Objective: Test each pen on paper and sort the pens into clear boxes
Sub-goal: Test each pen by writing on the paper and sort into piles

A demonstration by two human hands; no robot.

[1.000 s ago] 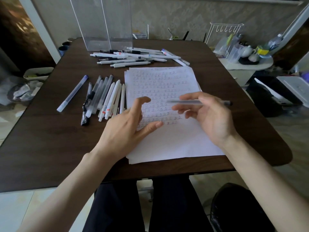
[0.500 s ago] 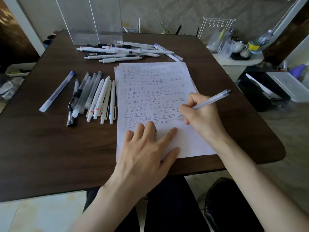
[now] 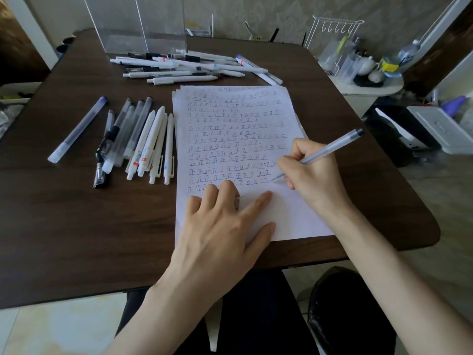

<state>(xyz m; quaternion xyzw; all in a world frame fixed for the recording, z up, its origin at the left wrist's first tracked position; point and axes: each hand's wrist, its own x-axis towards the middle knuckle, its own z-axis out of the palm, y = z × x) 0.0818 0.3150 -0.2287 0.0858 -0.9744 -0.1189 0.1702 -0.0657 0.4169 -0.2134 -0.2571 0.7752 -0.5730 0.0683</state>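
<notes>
Right hand (image 3: 312, 178) pinching clear pen (image 3: 332, 147), tip on paper (image 3: 294, 221), left hand (image 3: 222, 226) flat, covering some written marks (image 3: 230, 129)

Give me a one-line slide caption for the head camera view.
Right hand tests a translucent grey pen on the white marked paper while the left hand presses it flat.

dark wood table (image 3: 76, 226), rounded corners. patterned grey wallpaper (image 3: 256, 11) behind. right of it: small white side table (image 3: 368, 87) with white wire hook rack (image 3: 335, 24) at back-left, clear plastic containers (image 3: 348, 65), white teapot (image 3: 367, 65), yellow item (image 3: 389, 65) just beside teapot, water bottle (image 3: 408, 53) at far end. lower right: white lidded box (image 3: 440, 129), purple object (image 3: 454, 103) behind it, too blurred to id. black bag (image 3: 350, 311) bottom right. pale tiled floor (image 3: 51, 329) bottom left. white bin (image 3: 15, 89) at left edge, contents unclear.
</notes>
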